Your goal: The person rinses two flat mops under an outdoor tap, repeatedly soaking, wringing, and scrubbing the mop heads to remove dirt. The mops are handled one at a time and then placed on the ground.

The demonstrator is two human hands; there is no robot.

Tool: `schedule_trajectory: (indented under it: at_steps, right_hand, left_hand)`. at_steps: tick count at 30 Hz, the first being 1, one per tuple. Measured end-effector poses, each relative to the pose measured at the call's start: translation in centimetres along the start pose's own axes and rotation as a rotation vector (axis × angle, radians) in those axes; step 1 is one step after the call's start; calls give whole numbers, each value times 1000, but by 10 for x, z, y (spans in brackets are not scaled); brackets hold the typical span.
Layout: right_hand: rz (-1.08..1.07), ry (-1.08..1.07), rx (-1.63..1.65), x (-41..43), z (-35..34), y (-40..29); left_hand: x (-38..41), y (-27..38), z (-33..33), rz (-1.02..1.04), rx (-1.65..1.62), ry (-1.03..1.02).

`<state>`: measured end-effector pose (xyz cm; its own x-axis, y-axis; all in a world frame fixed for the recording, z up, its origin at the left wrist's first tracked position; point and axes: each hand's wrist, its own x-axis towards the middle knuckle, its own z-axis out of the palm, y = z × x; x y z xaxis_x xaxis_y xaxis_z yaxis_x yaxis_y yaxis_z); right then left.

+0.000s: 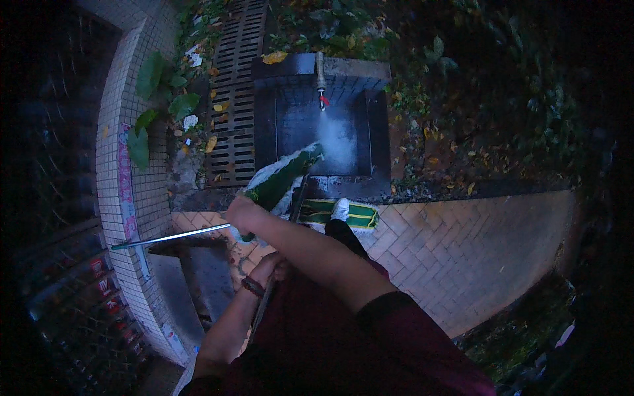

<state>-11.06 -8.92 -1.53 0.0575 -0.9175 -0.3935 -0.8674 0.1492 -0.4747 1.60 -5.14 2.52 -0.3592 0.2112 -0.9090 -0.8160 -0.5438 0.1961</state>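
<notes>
My right hand (245,215) is closed around the near end of a green mop pad with a white fringe (282,180). The pad slants up over the near edge of a dark tiled basin (379,148), its far end beside the splashing water. Below it, my left hand (269,267) grips a thin dark pole (261,307) close to my body. Water pours from a tap with a red handle (323,103). On the paving lies a second green mop pad with yellow stripes (364,216), and a white shoe (340,209) is over it. A shiny metal pole (178,235) runs left from beside my right hand.
A slotted drain grate (235,119) lies left of the basin. Farther left stands a low white-tiled wall (114,148), with broad-leaved plants (150,76) beside it. Brick paving (446,247) extends right; dark planting and fallen leaves (433,133) lie beyond its edge.
</notes>
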Motion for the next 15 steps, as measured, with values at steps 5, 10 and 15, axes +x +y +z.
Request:
schedule_trajectory:
  at_steps: [5, 10, 15]
  right_hand:
    - [126, 57, 108, -30, -32, 32]
    - [313, 206, 199, -85, -71, 90]
    - [469, 389, 236, -164, -71, 149]
  left_hand:
    - [15, -4, -5, -88, 8, -64]
    - [26, 1, 4, -89, 7, -109]
    - [45, 1, 5, -91, -5, -231]
